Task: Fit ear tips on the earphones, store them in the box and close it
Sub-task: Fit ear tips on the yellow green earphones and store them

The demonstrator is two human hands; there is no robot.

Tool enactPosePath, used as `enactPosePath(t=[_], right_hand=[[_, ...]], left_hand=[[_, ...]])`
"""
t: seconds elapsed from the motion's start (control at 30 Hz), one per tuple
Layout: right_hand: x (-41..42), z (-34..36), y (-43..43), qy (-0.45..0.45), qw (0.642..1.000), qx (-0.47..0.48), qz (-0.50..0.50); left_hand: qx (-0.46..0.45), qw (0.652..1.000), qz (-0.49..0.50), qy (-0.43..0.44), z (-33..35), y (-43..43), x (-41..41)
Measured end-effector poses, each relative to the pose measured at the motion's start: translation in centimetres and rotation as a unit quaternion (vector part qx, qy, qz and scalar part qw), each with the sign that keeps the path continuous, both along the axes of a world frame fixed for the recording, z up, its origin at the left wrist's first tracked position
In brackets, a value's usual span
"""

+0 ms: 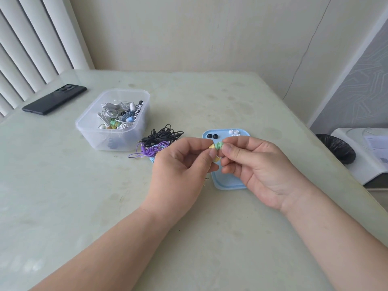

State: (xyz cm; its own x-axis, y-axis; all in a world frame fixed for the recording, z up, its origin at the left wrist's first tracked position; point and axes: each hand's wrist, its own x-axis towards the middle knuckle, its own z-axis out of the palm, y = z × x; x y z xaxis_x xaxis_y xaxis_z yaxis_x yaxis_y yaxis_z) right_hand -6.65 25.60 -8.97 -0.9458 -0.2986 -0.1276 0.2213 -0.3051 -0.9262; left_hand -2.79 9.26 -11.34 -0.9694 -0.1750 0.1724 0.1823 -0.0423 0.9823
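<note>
Together left hand (184, 162), right hand (258, 164), pinching green earbud (218, 146), above blue lid (226, 183)

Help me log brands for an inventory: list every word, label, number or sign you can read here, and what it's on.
No text is readable.
Paper sheet on the white machine at right: printed lines, too small and blurred to read.
Black phone: no marking readable.
Clear box, blue lid: no label shows.
Earphone pinched by left hand and right hand: no marking shows.
</note>
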Motion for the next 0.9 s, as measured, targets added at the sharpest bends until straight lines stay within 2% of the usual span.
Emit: enactPosePath(t=[0.43,0.63,0.9], right_hand=[[0.23,-0.45,-0.47,0.040,0.999,0.021,-0.018],[0.37,-0.79,-0.56,0.067,0.994,0.058,-0.058],[0.17,-0.77,-0.35,0.065,0.996,0.041,-0.045]], left_hand=[[-0.008,1.000,0.013,-0.005,0.01,-0.03,0.00],[0.015,1.000,0.012,-0.007,0.37,-0.06,0.11],[0.020,1.000,0.002,-0.009,0.33,0.02,0.07]])
